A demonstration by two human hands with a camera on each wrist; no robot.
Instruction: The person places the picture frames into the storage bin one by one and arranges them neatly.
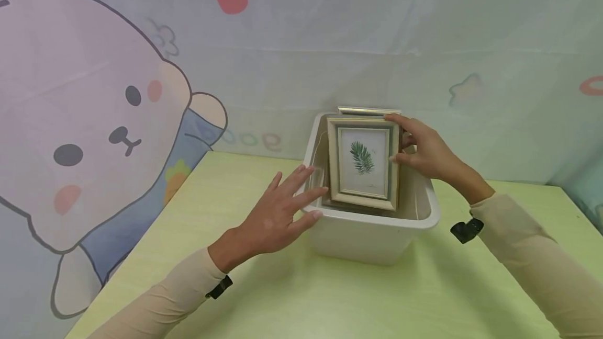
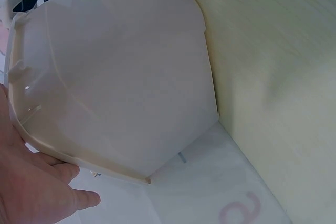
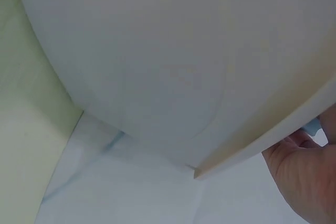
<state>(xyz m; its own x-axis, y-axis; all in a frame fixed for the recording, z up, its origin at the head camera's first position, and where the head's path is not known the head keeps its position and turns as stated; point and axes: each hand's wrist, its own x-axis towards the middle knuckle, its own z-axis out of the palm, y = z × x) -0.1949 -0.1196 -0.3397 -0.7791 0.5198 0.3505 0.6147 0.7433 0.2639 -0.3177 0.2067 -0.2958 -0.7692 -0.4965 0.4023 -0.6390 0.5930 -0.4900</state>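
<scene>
A cream-and-grey picture frame (image 1: 363,161) with a green leaf print stands tilted inside a white plastic bin (image 1: 358,239). My right hand (image 1: 430,151) holds this frame at its upper right edge, thumb on the front and a fingertip on the top corner. Behind it, the top edge of another frame (image 1: 369,111) rises above the bin. With fingers spread, my left hand (image 1: 273,216) rests at the bin's left front rim. In the left wrist view the left hand (image 2: 37,182) is beside the rim; in the right wrist view the bin wall hides most of the right hand (image 3: 304,177).
The bin stands on a pale green table (image 1: 264,286), near its back edge. A cloth backdrop (image 1: 301,25) with a large cartoon animal (image 1: 94,109) hangs behind and to the left. Dark straps (image 1: 466,230) hang under both wrists.
</scene>
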